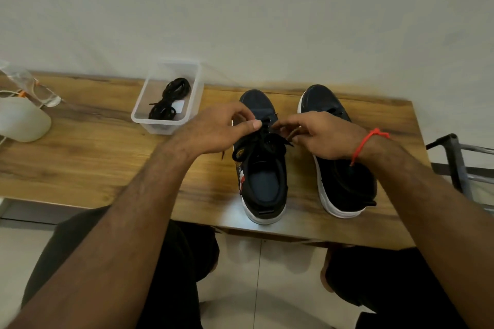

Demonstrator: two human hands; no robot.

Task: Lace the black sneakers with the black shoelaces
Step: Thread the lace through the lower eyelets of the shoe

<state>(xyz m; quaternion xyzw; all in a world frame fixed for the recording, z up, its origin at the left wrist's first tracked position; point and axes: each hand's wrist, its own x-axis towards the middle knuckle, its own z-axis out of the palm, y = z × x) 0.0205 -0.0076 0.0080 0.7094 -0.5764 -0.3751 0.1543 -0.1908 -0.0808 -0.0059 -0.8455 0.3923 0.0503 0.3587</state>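
Both hands pinch the lace over the left sneaker: left hand and right hand each hold an end, likely for threading. A spare lace waits in the tub.

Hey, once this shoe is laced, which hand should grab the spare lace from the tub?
Left, probably. The left hand is nearer the tub holding the spare lace. The right hand sits over the right shoe and would have to cross the left shoe.

Two black sneakers, one clear tub, two coiled laces, two hands.
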